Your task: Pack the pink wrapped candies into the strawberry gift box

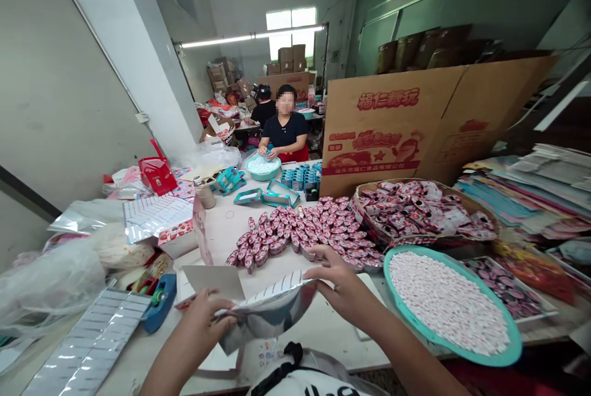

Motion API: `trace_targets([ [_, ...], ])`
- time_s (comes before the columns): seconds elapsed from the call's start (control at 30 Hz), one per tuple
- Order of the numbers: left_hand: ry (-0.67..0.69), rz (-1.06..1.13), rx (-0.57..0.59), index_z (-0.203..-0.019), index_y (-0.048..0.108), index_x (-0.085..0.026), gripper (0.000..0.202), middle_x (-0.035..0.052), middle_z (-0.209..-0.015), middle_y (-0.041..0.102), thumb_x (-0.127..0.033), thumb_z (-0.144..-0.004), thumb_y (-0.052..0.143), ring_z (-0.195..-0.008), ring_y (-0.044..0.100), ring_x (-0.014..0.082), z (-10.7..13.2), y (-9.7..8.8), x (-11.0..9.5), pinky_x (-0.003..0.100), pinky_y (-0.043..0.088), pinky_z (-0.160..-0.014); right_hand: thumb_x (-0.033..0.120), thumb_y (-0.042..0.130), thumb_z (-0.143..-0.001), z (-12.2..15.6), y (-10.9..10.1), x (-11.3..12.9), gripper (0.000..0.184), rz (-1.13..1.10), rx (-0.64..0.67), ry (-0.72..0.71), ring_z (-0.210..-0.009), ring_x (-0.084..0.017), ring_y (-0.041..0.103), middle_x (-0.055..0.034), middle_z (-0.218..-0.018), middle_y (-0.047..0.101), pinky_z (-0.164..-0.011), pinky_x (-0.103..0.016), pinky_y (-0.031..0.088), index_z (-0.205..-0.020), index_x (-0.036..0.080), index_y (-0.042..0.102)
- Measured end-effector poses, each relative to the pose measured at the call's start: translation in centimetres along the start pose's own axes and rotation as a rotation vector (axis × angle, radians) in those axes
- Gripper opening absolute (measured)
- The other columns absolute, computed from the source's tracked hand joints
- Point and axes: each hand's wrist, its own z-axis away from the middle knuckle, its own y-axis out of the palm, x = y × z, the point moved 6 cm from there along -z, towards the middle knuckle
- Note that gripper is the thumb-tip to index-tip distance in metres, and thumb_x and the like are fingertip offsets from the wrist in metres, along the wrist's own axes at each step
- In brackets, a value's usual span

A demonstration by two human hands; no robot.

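A glossy silvery sheet (281, 313) with a row of white strips along its upper side is held bowed above the table. My left hand (205, 316) is closed on its left end, thumb on the near side. The right end is pinched between the thumb and fingers of my right hand (332, 279). Just behind the sheet, near my left hand, stands a plain grey card flap (215, 281). Many small pink oval packs (300, 230) stand close together on the table beyond my hands. What the sheet's underside looks like is partly hidden.
On the right are a turquoise basin (512, 347) of small white pieces and a carton (425, 239) of pink packs. A blue tape dispenser (159, 303) and similar lined sheets (87, 347) lie left. Across the table a person (285, 128) works at another basin (263, 175).
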Motion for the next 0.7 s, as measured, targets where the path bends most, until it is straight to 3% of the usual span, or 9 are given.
trace_targets([
  [0.07, 0.007, -0.05, 0.04, -0.089, 0.077, -0.028, 0.038, 0.0133, -0.135, 0.056, -0.036, -0.052, 0.08, -0.126, 0.048, 0.0383, 0.0, 1.3, -1.4, 0.053, 0.037, -0.106, 0.01, 0.051, -0.088, -0.2, 1.0, 0.5, 0.026, -0.078, 0.076, -0.004, -0.113, -0.021, 0.055, -0.007, -0.12, 0.06, -0.097, -0.036, 0.044, -0.095, 0.024, 0.071],
  [0.13, 0.105, -0.031, 0.132, -0.11, 0.071, -0.031, 0.055, 0.0103, -0.145, 0.048, -0.036, -0.056, 0.08, -0.135, 0.04, 0.0368, 0.3, 3.3, -4.2, 0.054, 0.027, -0.113, 0.007, 0.049, -0.087, -0.4, 1.6, 1.0, 0.026, -0.147, 0.132, 0.017, -0.096, -0.018, 0.061, -0.0046, -0.101, 0.067, -0.086, -0.031, 0.047, -0.093, 0.023, 0.069],
  [0.2, 0.229, 0.005, 0.228, -0.117, 0.067, -0.033, 0.056, 0.0085, -0.136, 0.057, -0.034, -0.061, 0.078, -0.127, 0.049, 0.0331, 0.5, 5.2, -7.4, 0.047, 0.032, -0.109, 0.006, 0.048, -0.085, -0.5, 1.8, 1.3, 0.026, -0.169, 0.144, 0.046, -0.085, -0.017, 0.061, -0.0023, -0.088, 0.068, -0.079, -0.028, 0.046, -0.089, 0.021, 0.068],
  [0.27, 0.281, -0.01, 0.321, -0.104, 0.071, -0.031, 0.032, 0.0048, -0.108, 0.071, -0.032, -0.072, 0.069, -0.101, 0.062, 0.0264, 0.5, 6.6, -9.4, 0.034, 0.043, -0.089, 0.006, 0.048, -0.084, -0.5, 1.9, 1.4, 0.024, -0.179, 0.133, 0.088, -0.084, -0.017, 0.06, -0.0018, -0.087, 0.067, -0.078, -0.028, 0.045, -0.086, 0.021, 0.067],
  [0.3, 0.271, -0.027, 0.362, -0.092, 0.072, -0.028, 0.018, 0.0024, -0.09, 0.073, -0.033, -0.078, 0.062, -0.084, 0.063, 0.0221, 0.4, 7.1, -9.8, 0.029, 0.042, -0.075, 0.008, 0.05, -0.084, -0.4, 1.9, 1.3, 0.022, -0.196, 0.126, 0.122, -0.084, -0.017, 0.06, -0.0016, -0.087, 0.067, -0.077, -0.027, 0.044, -0.087, 0.021, 0.067],
  [0.4, 0.193, -0.048, 0.436, -0.067, 0.066, -0.02, 0.03, -0.0013, -0.06, 0.06, -0.039, -0.086, 0.051, -0.056, 0.048, 0.0141, -0.2, 7.3, -9.4, 0.025, 0.026, -0.053, 0.018, 0.058, -0.083, 0.1, 2.0, 0.6, 0.019, -0.283, 0.091, 0.246, -0.081, -0.017, 0.059, -0.0002, -0.086, 0.065, -0.073, -0.026, 0.045, -0.099, 0.023, 0.067],
  [0.53, 0.188, -0.029, 0.399, -0.064, 0.058, -0.018, 0.035, -0.0015, -0.062, 0.054, -0.045, -0.085, 0.053, -0.059, 0.043, 0.0127, -0.9, 6.4, -9.1, 0.025, 0.022, -0.054, 0.027, 0.061, -0.083, 0.6, 2.7, -0.3, 0.024, -0.37, 0.059, 0.318, -0.073, -0.016, 0.056, 0.0014, -0.077, 0.06, -0.066, -0.026, 0.044, -0.107, 0.023, 0.065],
  [0.7, 0.217, 0.002, 0.367, -0.07, 0.061, -0.017, 0.033, -0.0027, -0.059, 0.051, -0.044, -0.088, 0.05, -0.057, 0.04, 0.0117, -0.8, 6.4, -9.8, 0.025, 0.024, -0.055, 0.027, 0.06, -0.086, 0.2, 3.0, -0.7, 0.022, -0.384, 0.048, 0.324, -0.079, -0.017, 0.06, -0.0021, -0.088, 0.067, -0.069, -0.028, 0.046, -0.106, 0.022, 0.066],
])
